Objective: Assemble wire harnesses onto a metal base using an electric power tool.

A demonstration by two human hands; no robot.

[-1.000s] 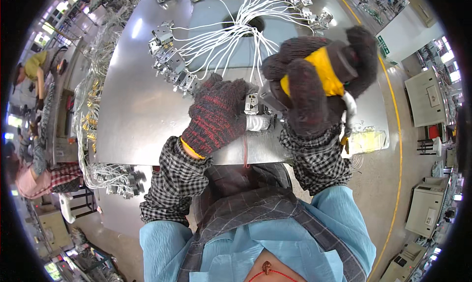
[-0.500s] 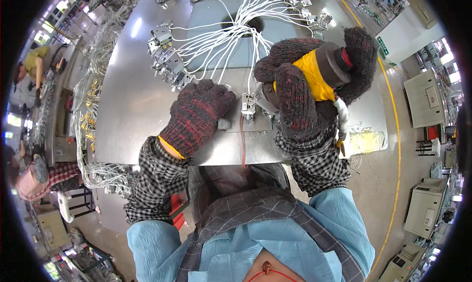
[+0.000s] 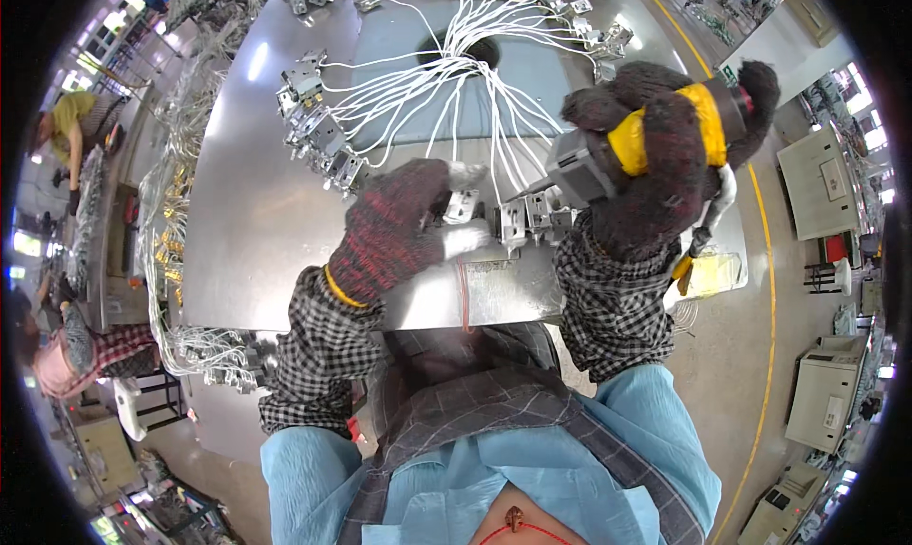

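My left hand, in a dark red-and-black knit glove with pale fingertips, pinches a small silver metal terminal block with a white wire running into it. My right hand, gloved too, wraps round a power screwdriver with a dark grey head and yellow tape on its body. Its thin tip points left, above several similar blocks standing in a row just right of my left fingers. Whether the tip touches a block I cannot tell.
White wires fan out from a dark round hole in the steel table. More metal blocks lie along the left and far sides. A yellowish sheet lies at the right corner. Bundled wires hang left; co-workers are beyond.
My right hand has lifted the screwdriver up and to the right, uncovering a row of blocks. My left hand has moved right and now pinches a block.
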